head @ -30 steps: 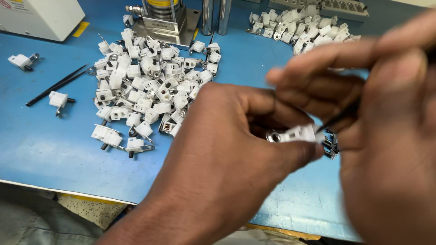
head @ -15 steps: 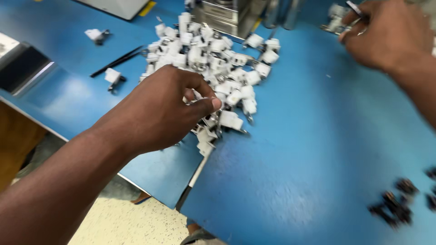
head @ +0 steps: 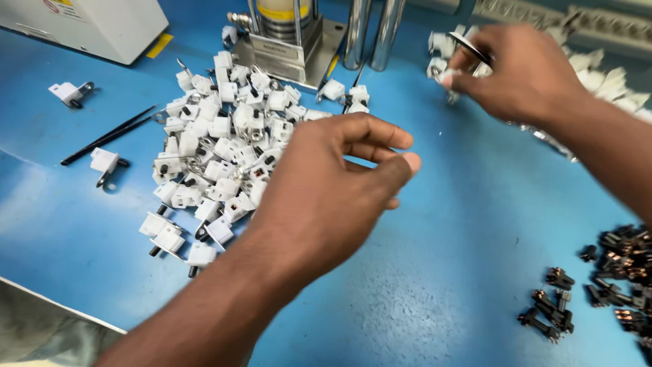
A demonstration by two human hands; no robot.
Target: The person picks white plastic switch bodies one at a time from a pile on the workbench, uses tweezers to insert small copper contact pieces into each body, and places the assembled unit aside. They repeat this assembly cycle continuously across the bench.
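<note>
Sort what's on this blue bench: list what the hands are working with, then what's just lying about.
In hand:
left hand over the white plastic parts pile
right hand at the far white parts

Lying about:
black clips
black rods
white box
metal press

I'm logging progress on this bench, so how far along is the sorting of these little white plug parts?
Done so far: a second pile of white parts lies at the far right. In hand: the right hand sets a white piece there, while the left hand hovers over the main white pile. Left: that large pile, plus black metal clips near right.
</note>
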